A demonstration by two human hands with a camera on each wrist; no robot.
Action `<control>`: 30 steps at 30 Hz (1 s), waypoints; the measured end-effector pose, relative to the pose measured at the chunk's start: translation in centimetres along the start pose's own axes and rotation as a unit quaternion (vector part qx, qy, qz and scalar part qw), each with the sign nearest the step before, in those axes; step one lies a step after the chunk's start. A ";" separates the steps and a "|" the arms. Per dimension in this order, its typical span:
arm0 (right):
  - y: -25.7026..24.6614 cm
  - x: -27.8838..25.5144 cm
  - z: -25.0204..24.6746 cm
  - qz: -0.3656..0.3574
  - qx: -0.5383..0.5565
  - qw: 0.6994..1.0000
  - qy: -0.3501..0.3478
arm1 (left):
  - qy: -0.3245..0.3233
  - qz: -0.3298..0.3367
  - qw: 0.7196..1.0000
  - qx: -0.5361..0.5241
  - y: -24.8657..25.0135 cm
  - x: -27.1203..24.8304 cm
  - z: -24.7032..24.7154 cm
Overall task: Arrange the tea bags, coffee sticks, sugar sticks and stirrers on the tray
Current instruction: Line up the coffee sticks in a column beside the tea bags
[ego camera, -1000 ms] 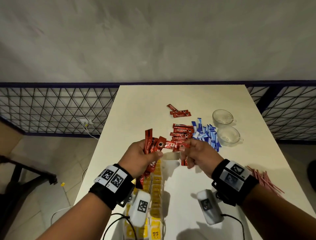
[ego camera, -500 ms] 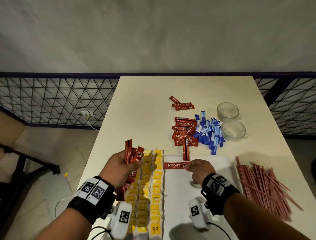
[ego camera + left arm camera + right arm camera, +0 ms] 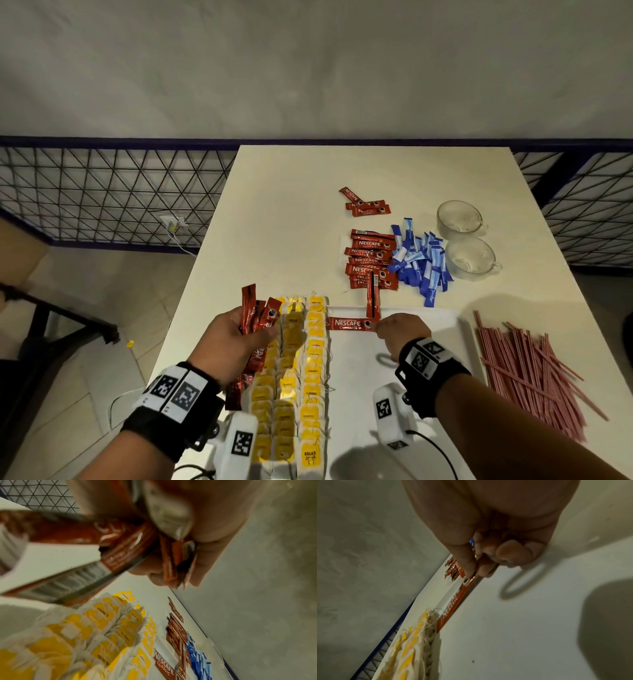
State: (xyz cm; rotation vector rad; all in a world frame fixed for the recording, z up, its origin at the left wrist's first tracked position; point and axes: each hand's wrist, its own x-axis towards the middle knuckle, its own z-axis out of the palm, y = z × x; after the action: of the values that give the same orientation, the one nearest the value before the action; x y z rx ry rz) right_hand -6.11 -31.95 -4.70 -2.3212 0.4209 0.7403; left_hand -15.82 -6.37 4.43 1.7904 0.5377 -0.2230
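**Laying the first Nescafé stick beside the tea-bag rows**

Pinching one Nescafé Classic stick point(image 3: 350, 324) by its right end with the right hand point(image 3: 401, 331), thumb and forefinger closed on the foil, other fingers curled under. Lying flat across the white tray point(image 3: 411, 359), left end touching the rightmost row of yellow tea bags point(image 3: 313, 363). Gripping a fanned bundle of coffee sticks point(image 3: 257, 317) in the left hand point(image 3: 233, 341), fingers wrapped round them, held over the left edge of the tea bags.

Beyond the tea bags: one coffee stick point(image 3: 373, 297) half over the tray's far rim, the loose coffee pile point(image 3: 371, 262), blue sugar sticks point(image 3: 421, 262), two glass cups point(image 3: 471, 257). Right of the tray, red stirrers point(image 3: 527, 373) on the table.

Risks, as judged: nudging the tea-bag row out of line by pushing the stick leftward; spilling the loosely fanned bundle onto the tea bags; knocking the overhanging stick when reaching for more.
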 end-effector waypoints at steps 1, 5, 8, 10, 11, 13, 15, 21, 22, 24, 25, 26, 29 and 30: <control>0.0 0.1 0.1 0.003 -0.011 1.000 -0.008 | 0.000 -0.002 1.000 -0.002 0.0 0.0 0.0; -0.6 0.3 0.4 0.008 -0.050 0.999 0.006 | 0.002 -0.003 1.000 -0.001 -0.2 0.0 0.1; -0.8 0.1 0.5 0.010 -0.046 0.999 0.007 | 0.007 0.000 1.000 0.010 -0.4 -0.1 0.0; -0.8 0.2 0.6 0.009 -0.056 0.998 0.010 | 0.008 0.000 1.000 0.015 -0.6 -0.1 -0.1; -0.7 0.3 0.7 0.008 -0.059 0.998 0.010 | 0.008 -0.002 1.000 0.014 -0.7 0.0 -0.2; -0.7 0.6 0.8 0.008 -0.059 0.998 0.015 | 0.008 -0.005 1.000 0.013 -0.8 0.0 -0.2; -0.7 0.8 0.9 0.010 -0.063 0.998 0.017 | 0.006 -0.008 1.000 0.014 -0.8 0.0 -0.2; -0.7 0.8 0.9 0.016 -0.010 1.000 0.025 | 0.005 -0.004 1.000 0.016 -1.0 0.1 -0.3; -0.8 0.7 0.7 0.013 0.000 0.999 0.029 | 0.005 -0.003 1.000 0.015 -1.1 0.1 -0.3; -0.9 0.6 0.5 0.005 -0.002 0.999 0.034 | 0.003 0.000 1.000 0.015 -1.3 0.2 -0.4; -1.0 0.6 0.3 0.005 0.005 0.999 0.034 | 0.003 0.001 1.000 0.016 -1.4 0.2 -0.4; -1.0 0.7 0.3 0.006 0.023 0.999 0.032 | 0.002 0.001 1.000 0.017 -1.5 0.3 -0.4; -1.1 0.6 0.0 -0.009 0.116 0.993 0.035 | 0.003 0.006 1.000 0.024 -1.5 0.4 -0.3; -1.2 0.4 -0.2 -0.030 0.141 0.988 0.045 | 0.002 0.007 1.000 0.022 -1.5 0.5 -0.3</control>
State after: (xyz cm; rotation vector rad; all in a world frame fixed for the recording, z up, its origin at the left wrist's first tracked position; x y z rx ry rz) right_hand -5.12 -31.22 -4.23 -2.0954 0.4626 0.5109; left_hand -16.12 -5.67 3.04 1.8361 0.5277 -0.2232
